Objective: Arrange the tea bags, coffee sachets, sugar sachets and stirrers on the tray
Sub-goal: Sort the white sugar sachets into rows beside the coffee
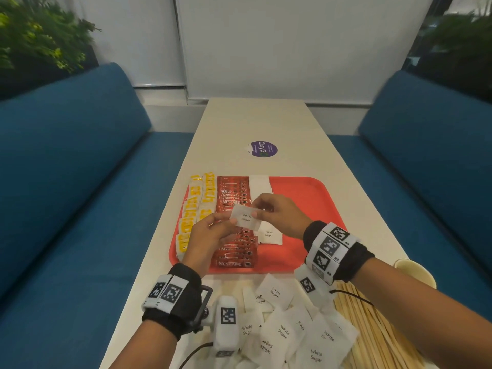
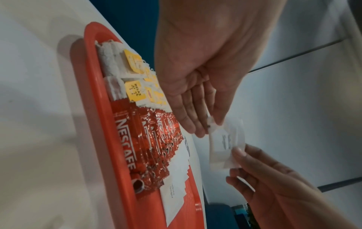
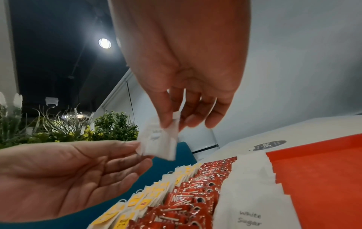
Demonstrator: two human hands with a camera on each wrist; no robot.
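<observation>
1. Tea bags (image 1: 195, 209) were already laid in two columns at the left edge of the red tray (image 1: 314, 193); an exact count could not be made.
2. Coffee sachets (image 1: 235, 222) were set beside them in one overlapped column, uncounted.
3. One sugar sachet (image 1: 245, 221) was held above the tray, pinched between left hand (image 1: 210, 235) and right hand (image 1: 279, 214), over an unfinished sugar row (image 1: 263, 187).
4. Loose sugar sachets (image 1: 287, 328), a dozen or more, and the stirrers (image 1: 372, 328) were left on the table (image 1: 261, 121).
</observation>
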